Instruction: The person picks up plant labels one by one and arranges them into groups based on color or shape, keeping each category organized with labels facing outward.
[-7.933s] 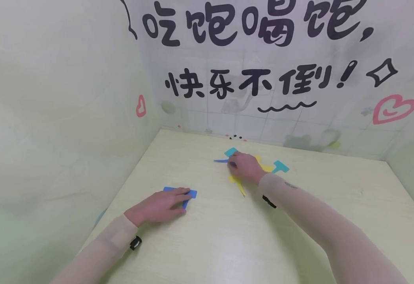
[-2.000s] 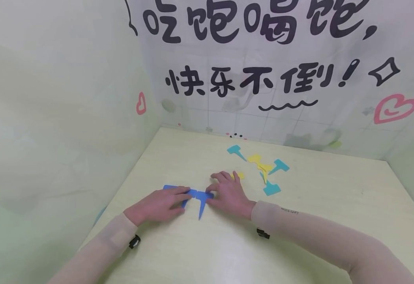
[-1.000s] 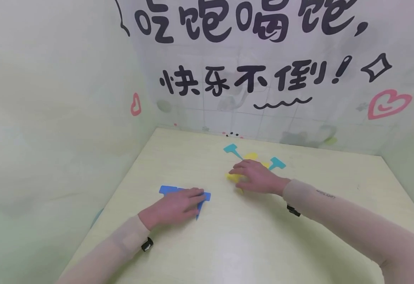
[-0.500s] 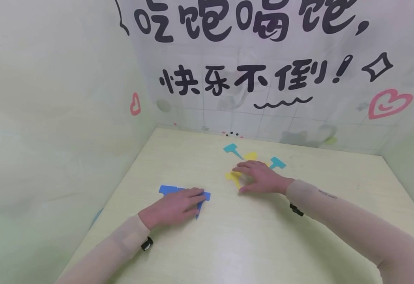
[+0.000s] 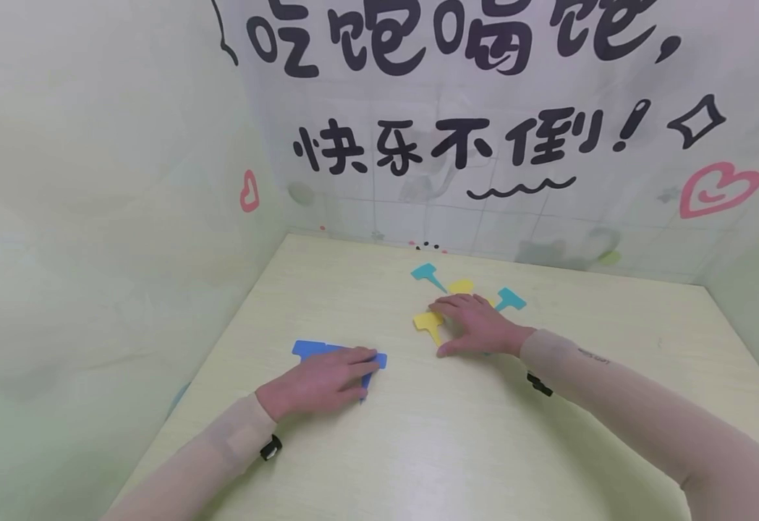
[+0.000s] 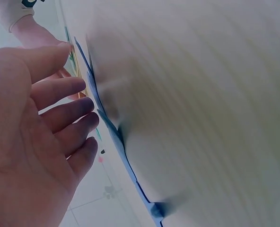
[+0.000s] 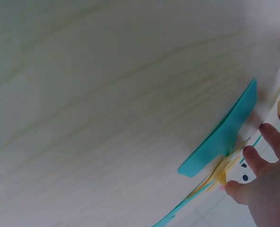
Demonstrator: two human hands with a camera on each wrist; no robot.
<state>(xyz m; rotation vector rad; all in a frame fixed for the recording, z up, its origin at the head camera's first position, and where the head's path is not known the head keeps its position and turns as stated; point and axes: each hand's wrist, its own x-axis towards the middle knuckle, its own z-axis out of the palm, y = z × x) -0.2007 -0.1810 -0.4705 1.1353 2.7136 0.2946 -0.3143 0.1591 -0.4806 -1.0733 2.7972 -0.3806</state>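
Observation:
Several blue T-shaped plant labels lie side by side in a row on the table. My left hand lies over the row, its straight fingers resting on the rightmost label. The left wrist view shows the blue labels edge-on beside the fingertips. My right hand reaches over the loose labels, fingers spread and slightly bent. Its fingertips are at the head of a yellow T-shaped label and its thumb at the stem. In the right wrist view, a teal label lies below this hand, mostly hidden from the head view.
Behind the right hand lie a teal label, a yellow label and another teal label. A printed wall sheet stands along the table's back edge, with pale sheets on both sides.
A blue label has gone from the pile to the row's right end. My right hand has since left it for the yellow label. My left hand has shifted right along the row.

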